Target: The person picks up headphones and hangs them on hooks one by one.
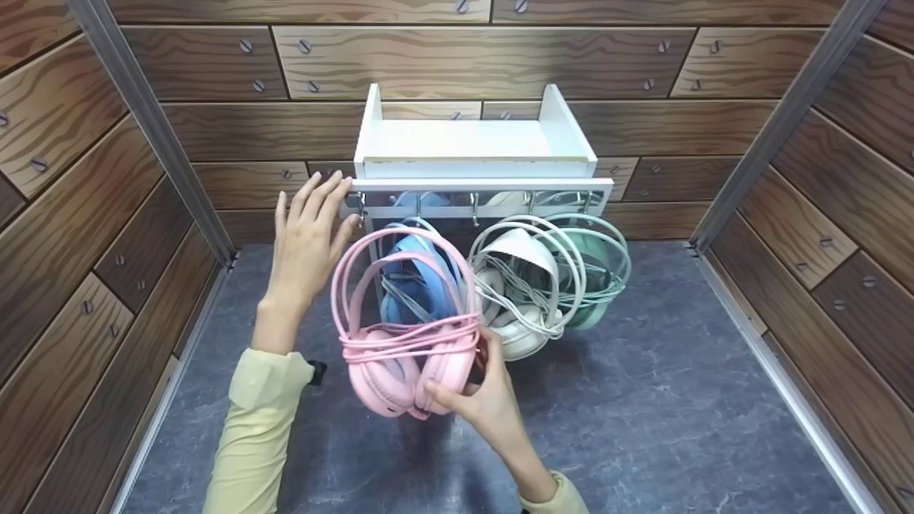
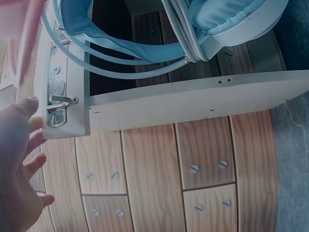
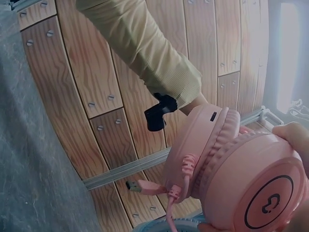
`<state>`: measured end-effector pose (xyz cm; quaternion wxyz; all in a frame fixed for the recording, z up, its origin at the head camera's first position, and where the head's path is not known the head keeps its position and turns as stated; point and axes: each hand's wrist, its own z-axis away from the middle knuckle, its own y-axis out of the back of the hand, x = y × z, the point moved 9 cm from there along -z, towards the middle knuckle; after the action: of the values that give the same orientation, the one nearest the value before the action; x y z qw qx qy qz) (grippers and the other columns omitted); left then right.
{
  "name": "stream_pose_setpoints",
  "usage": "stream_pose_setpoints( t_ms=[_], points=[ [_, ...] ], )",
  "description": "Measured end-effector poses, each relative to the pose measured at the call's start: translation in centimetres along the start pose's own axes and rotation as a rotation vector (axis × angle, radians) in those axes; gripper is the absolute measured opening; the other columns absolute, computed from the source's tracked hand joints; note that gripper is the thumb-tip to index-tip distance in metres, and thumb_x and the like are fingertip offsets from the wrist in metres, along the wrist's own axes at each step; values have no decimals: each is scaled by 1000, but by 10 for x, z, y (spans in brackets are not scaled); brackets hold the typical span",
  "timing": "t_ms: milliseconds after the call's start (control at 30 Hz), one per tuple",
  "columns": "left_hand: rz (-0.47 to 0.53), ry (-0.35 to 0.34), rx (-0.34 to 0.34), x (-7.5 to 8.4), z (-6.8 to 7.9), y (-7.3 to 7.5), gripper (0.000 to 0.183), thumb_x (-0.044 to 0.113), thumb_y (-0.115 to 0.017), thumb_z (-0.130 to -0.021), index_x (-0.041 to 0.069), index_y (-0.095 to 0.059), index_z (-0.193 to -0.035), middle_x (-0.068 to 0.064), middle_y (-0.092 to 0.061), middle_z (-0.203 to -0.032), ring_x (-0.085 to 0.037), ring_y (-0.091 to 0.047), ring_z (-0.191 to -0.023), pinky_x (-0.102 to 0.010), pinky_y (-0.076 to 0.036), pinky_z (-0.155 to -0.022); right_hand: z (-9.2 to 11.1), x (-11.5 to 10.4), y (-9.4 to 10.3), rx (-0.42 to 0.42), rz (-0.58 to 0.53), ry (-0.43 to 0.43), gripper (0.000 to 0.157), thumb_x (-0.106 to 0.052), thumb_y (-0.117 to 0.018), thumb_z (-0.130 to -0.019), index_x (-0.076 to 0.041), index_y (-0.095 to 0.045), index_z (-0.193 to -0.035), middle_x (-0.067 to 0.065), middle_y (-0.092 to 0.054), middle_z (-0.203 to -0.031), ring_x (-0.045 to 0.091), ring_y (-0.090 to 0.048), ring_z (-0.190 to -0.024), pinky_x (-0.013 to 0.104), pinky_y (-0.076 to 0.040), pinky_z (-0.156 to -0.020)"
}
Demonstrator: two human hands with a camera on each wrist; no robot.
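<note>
Pink headphones (image 1: 378,385), their cable wound around them, are held by my right hand (image 1: 494,400) at the right ear cup, in front of the rack. My left hand (image 1: 303,239) is at the left end of the white rack's top rail (image 1: 485,184), fingers loosely spread; in the left wrist view it is beside an end hook (image 2: 60,104). Blue headphones (image 1: 421,275), white headphones (image 1: 525,246) and green headphones (image 1: 596,246) hang along the rail. A pink USB plug (image 3: 145,187) dangles from the pink pair in the right wrist view.
Behind the rail is a white shelf (image 1: 460,139) with raised sides. Wood-patterned walls (image 1: 485,61) with metal corner strips surround a dark marbled floor (image 1: 664,414). A metal hook (image 1: 475,210) hangs between the blue and white headphones.
</note>
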<state>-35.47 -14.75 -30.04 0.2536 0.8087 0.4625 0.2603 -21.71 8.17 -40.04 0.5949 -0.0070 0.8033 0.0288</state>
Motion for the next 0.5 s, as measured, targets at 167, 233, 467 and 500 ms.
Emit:
stream_pose_setpoints(
  t_ms=[167, 233, 467, 500],
  points=[
    [-1, 1, 1, 1, -3, 4, 40, 34, -43, -97, 26, -45, -136, 7, -42, -141, -16, -28, -135, -50, -7, -112, -4, -5, -7, 19, 77, -13, 85, -10, -83, -63, -5, -33, -132, 16, -48, -127, 29, -50, -113, 32, -54, -73],
    [13, 6, 2, 1, -4, 6, 39, 33, -42, -97, 26, -47, -135, 7, -44, -140, -16, -30, -134, -50, -7, -112, -6, -5, -8, 36, 99, -16, 85, -10, -83, -62, -4, -34, -131, 16, -48, -127, 28, -49, -115, 31, -54, -75],
    [62, 28, 11, -2, -6, 9, 37, 36, -41, -97, 26, -52, -131, 8, -47, -137, -16, -34, -132, -50, -9, -111, -13, 10, -13, 96, 188, 42, 88, -26, -87, -58, -11, -37, -129, 10, -51, -125, 21, -50, -116, 36, -45, -93],
    [68, 32, 12, -2, -6, 10, 37, 37, -41, -97, 26, -53, -130, 8, -48, -137, -16, -34, -132, -50, -9, -111, -15, 13, -14, 102, 196, 47, 89, -30, -86, -58, -13, -37, -129, 8, -52, -124, 20, -51, -115, 36, -44, -93]
  ],
)
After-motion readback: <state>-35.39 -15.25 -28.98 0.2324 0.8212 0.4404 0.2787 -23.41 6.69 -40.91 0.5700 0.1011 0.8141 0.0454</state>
